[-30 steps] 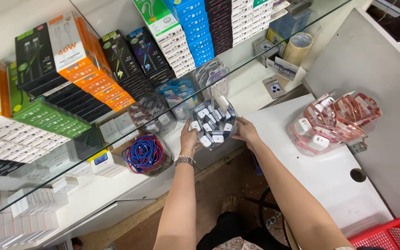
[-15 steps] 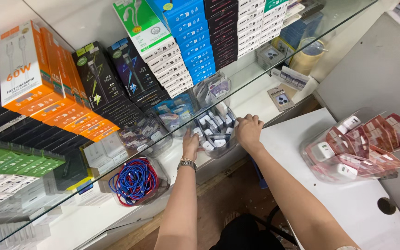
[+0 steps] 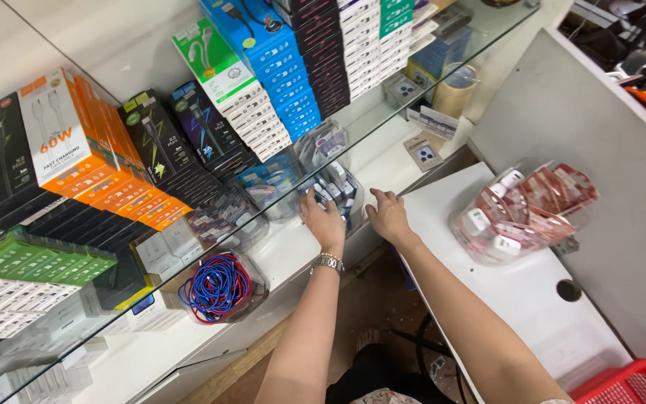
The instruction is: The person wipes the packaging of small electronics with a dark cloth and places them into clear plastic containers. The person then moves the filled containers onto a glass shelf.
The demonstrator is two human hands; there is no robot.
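The glass shelf [image 3: 443, 78] runs diagonally across the view, its front edge slanting from upper right to lower left, and carries at least 6 rows of boxed cables: 1 black, 1 orange, 1 dark, 1 white with a green top, 1 blue, 1 black and white. Under it lies 1 white shelf [image 3: 293, 251], crowded with small packs. To the right stands 1 white table [image 3: 517, 299], mostly bare along its near side, with 1 round hole [image 3: 568, 289]. On it sits 1 clear bag of red and white packs [image 3: 525, 209], just beside the grey wall panel. 1 red basket [image 3: 626, 385] shows at the lower right corner. 1 clear tub of blue and red cords [image 3: 214, 288] sits at the white shelf's front edge.

The clear bag of small white chargers [image 3: 336, 187] rests on the white shelf under the glass edge. 2 hands flank it: the left hand [image 3: 324, 221] presses its near side with fingers together, and the right hand [image 3: 387, 213] lies just beside it, fingers loosely spread, at the table's corner.
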